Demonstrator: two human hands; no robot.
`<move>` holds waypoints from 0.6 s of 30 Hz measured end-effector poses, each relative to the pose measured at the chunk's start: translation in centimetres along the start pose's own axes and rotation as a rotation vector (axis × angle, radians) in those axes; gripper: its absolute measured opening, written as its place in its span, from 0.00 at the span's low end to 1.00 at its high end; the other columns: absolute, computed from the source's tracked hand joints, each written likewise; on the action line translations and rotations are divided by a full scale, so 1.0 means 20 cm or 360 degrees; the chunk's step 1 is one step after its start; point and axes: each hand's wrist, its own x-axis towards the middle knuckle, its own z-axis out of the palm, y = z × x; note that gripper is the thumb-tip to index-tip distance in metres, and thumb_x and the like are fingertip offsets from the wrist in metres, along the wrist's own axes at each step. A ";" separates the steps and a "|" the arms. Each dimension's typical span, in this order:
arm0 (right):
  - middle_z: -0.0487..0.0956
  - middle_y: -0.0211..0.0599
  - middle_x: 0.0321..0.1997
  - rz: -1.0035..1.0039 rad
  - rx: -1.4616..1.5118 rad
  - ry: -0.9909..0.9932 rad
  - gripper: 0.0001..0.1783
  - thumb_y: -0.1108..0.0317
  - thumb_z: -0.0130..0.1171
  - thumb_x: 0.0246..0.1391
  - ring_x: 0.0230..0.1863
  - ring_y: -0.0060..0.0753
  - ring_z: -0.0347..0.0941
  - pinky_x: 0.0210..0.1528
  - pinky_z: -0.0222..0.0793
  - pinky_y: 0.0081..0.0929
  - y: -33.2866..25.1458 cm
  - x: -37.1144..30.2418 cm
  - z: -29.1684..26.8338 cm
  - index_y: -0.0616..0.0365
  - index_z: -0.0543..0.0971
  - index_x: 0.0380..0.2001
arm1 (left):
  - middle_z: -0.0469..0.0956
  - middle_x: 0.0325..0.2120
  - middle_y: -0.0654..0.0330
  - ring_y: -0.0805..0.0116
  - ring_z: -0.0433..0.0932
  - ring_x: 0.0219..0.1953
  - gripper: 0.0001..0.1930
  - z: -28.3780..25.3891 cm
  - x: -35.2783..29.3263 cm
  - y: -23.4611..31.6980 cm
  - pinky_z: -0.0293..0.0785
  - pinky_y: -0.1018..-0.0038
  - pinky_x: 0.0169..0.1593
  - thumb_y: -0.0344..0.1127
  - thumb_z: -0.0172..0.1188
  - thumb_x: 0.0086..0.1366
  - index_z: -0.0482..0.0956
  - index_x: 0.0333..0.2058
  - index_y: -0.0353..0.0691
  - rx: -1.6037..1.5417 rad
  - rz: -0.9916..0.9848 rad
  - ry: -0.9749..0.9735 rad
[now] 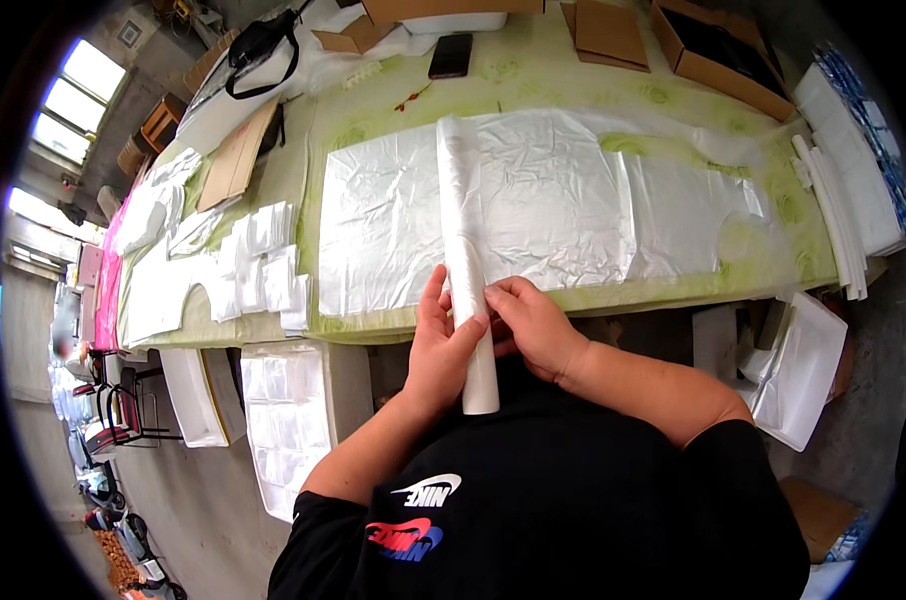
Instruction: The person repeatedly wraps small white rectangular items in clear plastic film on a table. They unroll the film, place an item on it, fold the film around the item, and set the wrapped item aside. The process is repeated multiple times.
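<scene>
A long white roll of thin plastic film (459,205) reaches from over the table down toward my chest. My left hand (441,345) is wrapped around its lower part, thumb across the front. On the roll's right side, my right hand (535,328) has its fingers bent in, thumb and forefinger at the film. Whether these fingers pinch a film edge is too small to tell. Under the roll's upper part, a crinkled, see-through plastic sheet (563,200) lies spread on the table (393,332) with its green-patterned cover.
White folded pieces (263,235) and a cardboard piece (238,155) lie at left. Farther back are a phone (451,56), a black bag (263,50) and an open cardboard box (723,55). White rolls (831,215) lie at the right edge. White bins (285,400) stand below the table.
</scene>
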 end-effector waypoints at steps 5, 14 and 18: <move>0.79 0.38 0.49 -0.0130 0.0140 -0.0118 0.23 0.57 0.50 0.75 0.47 0.27 0.77 0.46 0.79 0.31 -0.04 -0.04 -0.01 0.63 0.70 0.62 | 0.66 0.63 0.53 0.67 0.70 0.60 0.44 0.05 0.05 -0.02 0.69 0.69 0.63 0.27 0.53 0.73 0.33 0.78 0.45 -0.0045 0.0167 -0.0041; 0.80 0.37 0.43 -0.0113 0.0249 -0.0343 0.25 0.55 0.51 0.75 0.38 0.26 0.78 0.36 0.79 0.29 -0.16 -0.16 -0.15 0.60 0.68 0.64 | 0.56 0.71 0.52 0.61 0.66 0.66 0.37 0.16 0.24 0.02 0.68 0.62 0.66 0.31 0.41 0.78 0.35 0.78 0.52 -0.0191 0.0546 0.0012; 0.79 0.37 0.40 -0.0118 -0.0075 -0.0234 0.24 0.54 0.49 0.75 0.33 0.26 0.77 0.34 0.77 0.28 -0.16 -0.19 -0.15 0.58 0.66 0.64 | 0.63 0.65 0.50 0.61 0.74 0.59 0.40 0.14 0.48 0.03 0.76 0.61 0.58 0.29 0.47 0.75 0.37 0.78 0.54 -0.0301 0.0545 -0.0004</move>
